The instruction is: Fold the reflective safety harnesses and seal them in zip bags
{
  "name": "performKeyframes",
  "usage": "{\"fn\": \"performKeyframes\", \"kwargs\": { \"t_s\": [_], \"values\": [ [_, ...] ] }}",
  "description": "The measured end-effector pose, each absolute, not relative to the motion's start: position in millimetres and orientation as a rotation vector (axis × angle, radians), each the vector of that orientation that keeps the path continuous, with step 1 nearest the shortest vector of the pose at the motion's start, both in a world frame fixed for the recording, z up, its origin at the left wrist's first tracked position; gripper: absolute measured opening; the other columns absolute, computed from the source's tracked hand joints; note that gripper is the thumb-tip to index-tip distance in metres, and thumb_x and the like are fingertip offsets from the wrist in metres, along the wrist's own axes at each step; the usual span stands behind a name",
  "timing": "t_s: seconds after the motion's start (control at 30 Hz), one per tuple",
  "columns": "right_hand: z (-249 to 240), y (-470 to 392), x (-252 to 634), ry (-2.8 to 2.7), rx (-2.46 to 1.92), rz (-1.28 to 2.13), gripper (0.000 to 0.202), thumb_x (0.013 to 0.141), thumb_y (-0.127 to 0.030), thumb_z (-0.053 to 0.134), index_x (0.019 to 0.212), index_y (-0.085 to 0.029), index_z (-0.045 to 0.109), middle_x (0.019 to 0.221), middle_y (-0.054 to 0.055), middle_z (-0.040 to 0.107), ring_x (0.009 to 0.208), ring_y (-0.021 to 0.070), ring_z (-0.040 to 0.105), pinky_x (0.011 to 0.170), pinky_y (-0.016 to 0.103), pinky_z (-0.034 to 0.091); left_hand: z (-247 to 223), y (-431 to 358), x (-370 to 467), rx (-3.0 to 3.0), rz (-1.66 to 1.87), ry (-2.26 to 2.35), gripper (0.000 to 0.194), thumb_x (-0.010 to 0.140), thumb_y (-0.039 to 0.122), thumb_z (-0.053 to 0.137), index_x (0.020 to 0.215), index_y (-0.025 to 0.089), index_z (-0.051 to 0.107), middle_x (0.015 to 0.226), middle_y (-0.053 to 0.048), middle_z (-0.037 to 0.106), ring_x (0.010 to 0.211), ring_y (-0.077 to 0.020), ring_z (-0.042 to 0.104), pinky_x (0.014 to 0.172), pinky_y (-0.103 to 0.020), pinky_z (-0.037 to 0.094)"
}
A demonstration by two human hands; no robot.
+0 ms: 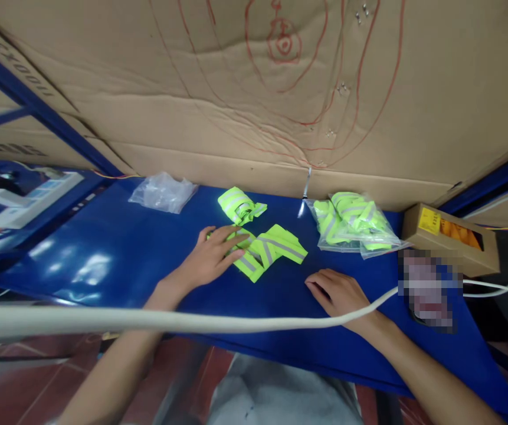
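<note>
My left hand (213, 258) lies over a neon yellow reflective strap (275, 247), its fingers stretched out and spread across the strap's left end. Folds of this strap, with a grey stripe, fan out to the right on the blue table. Just beyond the hand sits a second yellow reflective strap (237, 205), rolled up loosely. My right hand (340, 292) rests on the table to the right of the straps, apart from them. Its fingers curl loosely towards the thumb, with nothing visible in them.
Clear plastic bags of yellow straps (353, 223) lie at the back right, beside a cardboard box (452, 236). A crumpled plastic bag (163, 193) is at the back left. A white cable (236, 321) crosses in front of my arms. Cardboard (236, 130) walls the blue table (103, 236).
</note>
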State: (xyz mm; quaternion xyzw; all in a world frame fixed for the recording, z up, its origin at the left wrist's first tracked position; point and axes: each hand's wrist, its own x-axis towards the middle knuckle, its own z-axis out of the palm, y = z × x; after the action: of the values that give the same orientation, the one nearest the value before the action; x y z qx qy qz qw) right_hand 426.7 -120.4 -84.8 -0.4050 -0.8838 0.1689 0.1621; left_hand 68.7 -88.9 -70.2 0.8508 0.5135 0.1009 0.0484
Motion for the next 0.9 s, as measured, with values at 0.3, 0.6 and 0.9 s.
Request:
{"fn": "performKeyframes", "kwargs": {
  "t_s": [0.3, 0.6, 0.9],
  "values": [
    [-89, -118, 430, -2.536, -1.128, 0.456, 0.022, 0.104, -0.024, 0.047, 0.101, -0.022, 0.069, 0.092, 0.004, 0.072, 0.083, 0.0186, 0.069, 0.074, 0.03, 0.051, -60, -73, 38, 2.67, 0.366, 1.796, 0.042, 0.103, 0.043, 0.043, 0.14, 0.029, 0.059, 0.15, -0.015, 0.051, 0.137, -0.0338, 0.049, 0.119, -0.062, 0.023],
    [-86, -118, 429, -2.561, -1.095, 0.441, 0.023, 0.104, -0.024, 0.046, 0.101, -0.021, 0.069, 0.093, 0.006, 0.072, 0.084, 0.0196, 0.07, 0.073, 0.03, 0.053, -41, -99, 17, 2.252, 0.602, 2.002, 0.083, 0.087, 0.063, 0.064, 0.156, 0.028, 0.035, 0.156, -0.015, 0.044, 0.141, -0.0362, 0.046, 0.114, -0.056, 0.04],
    [-80, -123, 424, -2.505, -1.012, 0.193, 0.048, 0.099, -0.036, 0.059, 0.144, -0.024, 0.052, 0.148, 0.016, 0.052, 0.137, 0.0333, 0.051, 0.11, 0.054, 0.046, -51, -63, 61, 2.153, 0.445, 1.302, 0.048, 0.091, 0.053, 0.061, 0.131, 0.027, 0.064, 0.131, -0.007, 0.069, 0.116, -0.0257, 0.067, 0.105, -0.041, 0.053]
  ]
}}
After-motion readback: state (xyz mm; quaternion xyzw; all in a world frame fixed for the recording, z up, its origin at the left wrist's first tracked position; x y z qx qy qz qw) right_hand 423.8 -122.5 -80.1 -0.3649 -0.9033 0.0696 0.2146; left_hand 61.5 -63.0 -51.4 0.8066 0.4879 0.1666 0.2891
